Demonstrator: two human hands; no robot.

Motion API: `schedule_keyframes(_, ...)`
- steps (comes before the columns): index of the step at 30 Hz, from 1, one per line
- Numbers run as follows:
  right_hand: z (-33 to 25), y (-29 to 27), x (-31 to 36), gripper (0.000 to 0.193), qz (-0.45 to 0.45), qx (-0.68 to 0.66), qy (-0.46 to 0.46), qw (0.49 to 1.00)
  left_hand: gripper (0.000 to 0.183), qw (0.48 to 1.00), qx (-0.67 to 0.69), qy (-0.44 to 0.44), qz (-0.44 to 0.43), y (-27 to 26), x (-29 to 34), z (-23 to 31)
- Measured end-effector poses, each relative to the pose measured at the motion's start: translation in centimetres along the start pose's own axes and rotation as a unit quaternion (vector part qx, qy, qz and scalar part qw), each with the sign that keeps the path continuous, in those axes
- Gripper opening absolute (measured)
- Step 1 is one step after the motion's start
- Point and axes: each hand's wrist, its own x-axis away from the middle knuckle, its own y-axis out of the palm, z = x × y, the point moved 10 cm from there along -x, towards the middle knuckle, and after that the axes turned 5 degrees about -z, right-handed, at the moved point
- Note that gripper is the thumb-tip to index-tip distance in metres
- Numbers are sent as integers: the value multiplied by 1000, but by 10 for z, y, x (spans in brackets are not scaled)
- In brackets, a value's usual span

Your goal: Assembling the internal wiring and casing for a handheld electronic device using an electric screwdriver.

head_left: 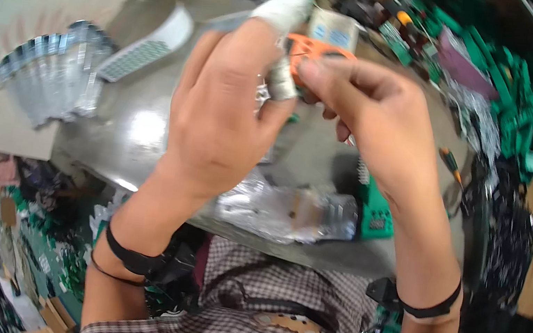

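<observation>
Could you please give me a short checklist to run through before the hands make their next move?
1. Left hand grips the small silvery metal part: ok.
2. Right hand on the orange plastic-handled tool: ok.
3. Tool tip visible: cannot tell, fingers hide it.
4. White wrap on the left forefinger in place: ok.
5. Green circuit board apart from both hands: ok.
6. Sharp picture: not ok, blurred.

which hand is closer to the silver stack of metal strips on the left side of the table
Left. The left hand is raised beside the silver strips, though apart from them; the right hand is farther off, across the table.
</observation>
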Motion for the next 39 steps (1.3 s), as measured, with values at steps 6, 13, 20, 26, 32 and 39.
schedule_keyframes(6, 36, -58, 37, 22, 67, -145, 68, 985, 53, 969, 83, 183, 144, 54, -6, 52)
schedule_keyframes(13, 67, -84, 71, 23, 97, -107, 90, 985, 48, 971, 153, 125, -135, 81, 10, 93)
schedule_keyframes(20, 99, -110, 153, 24, 54, -125, 343, 929, 78, 830, 320, -175, -421, 112, 87, 81)
schedule_keyframes(26, 115, -97, 167, 11, 71, -142, 379, 912, 80, 827, 369, -164, -390, 123, 110, 86)
schedule_keyframes(32, 114, -92, 165, 11, 86, -93, 373, 919, 80, 837, 368, -164, -370, 122, 110, 85)
schedule_keyframes(39, 113, -94, 166, 13, 107, -69, 353, 927, 85, 840, 371, -155, -364, 121, 111, 85)
